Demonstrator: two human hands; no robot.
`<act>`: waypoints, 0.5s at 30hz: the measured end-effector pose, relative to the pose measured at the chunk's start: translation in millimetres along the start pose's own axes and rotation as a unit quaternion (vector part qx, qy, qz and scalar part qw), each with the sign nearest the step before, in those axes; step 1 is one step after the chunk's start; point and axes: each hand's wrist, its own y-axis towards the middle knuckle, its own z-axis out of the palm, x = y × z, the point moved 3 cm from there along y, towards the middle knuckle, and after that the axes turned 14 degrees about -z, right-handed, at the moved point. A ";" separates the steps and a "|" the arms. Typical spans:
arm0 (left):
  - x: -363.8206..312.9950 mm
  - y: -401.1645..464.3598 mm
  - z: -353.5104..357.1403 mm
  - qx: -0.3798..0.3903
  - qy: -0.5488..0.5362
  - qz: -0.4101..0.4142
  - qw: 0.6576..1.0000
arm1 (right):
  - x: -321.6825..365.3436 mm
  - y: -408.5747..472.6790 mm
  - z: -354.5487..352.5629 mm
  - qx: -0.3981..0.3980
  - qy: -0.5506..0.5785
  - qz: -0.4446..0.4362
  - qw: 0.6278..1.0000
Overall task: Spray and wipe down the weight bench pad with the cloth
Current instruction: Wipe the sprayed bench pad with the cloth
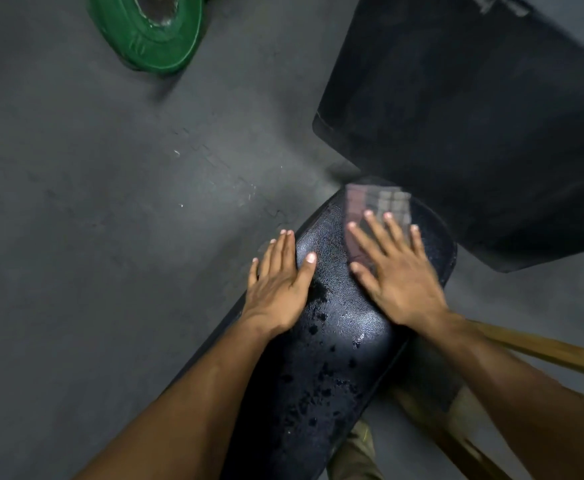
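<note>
The black bench pad [332, 334] runs from the lower middle up to the right, its surface wet with droplets and dark patches. A checked grey and pink cloth [377, 206] lies flat near the pad's far end, blurred. My right hand [394, 271] presses on the cloth with fingers spread straight. My left hand [280, 282] rests flat on the pad's left edge, fingers straight and thumb on top. No spray bottle is in view.
A larger black pad [474, 126] stands tilted at the upper right, close beyond the cloth. A green weight plate [152, 36] lies on the grey floor [93, 202] at the top left. Wooden bars [540, 348] cross at the lower right.
</note>
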 end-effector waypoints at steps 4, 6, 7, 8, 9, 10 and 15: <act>0.4 0.2 -0.1 0.007 0.001 0.001 1.000 | -39.5 31.3 -13.7 -0.027 0.039 0.117 0.992; -0.3 0.1 -0.2 0.003 -0.006 -0.001 1.000 | -32.0 54.7 -18.5 -0.044 0.059 0.142 0.987; -0.9 0.4 -0.8 0.006 -0.015 -0.005 1.000 | -20.4 62.5 -19.8 -0.046 0.059 0.130 0.989; -0.7 0.8 -1.8 0.010 -0.026 -0.009 1.000 | -4.2 65.6 -19.2 -0.043 0.054 0.101 0.993; 0.0 1.6 -2.2 0.014 -0.036 -0.013 0.999 | 15.2 62.8 -15.6 -0.035 0.046 0.060 0.997; 0.7 2.2 -2.7 0.020 -0.047 -0.016 0.999 | 35.4 54.8 -9.6 -0.026 0.039 0.015 0.999; 2.6 3.6 -4.3 0.038 -0.127 -0.033 0.991 | 78.5 -23.1 24.0 0.007 0.020 -0.100 0.995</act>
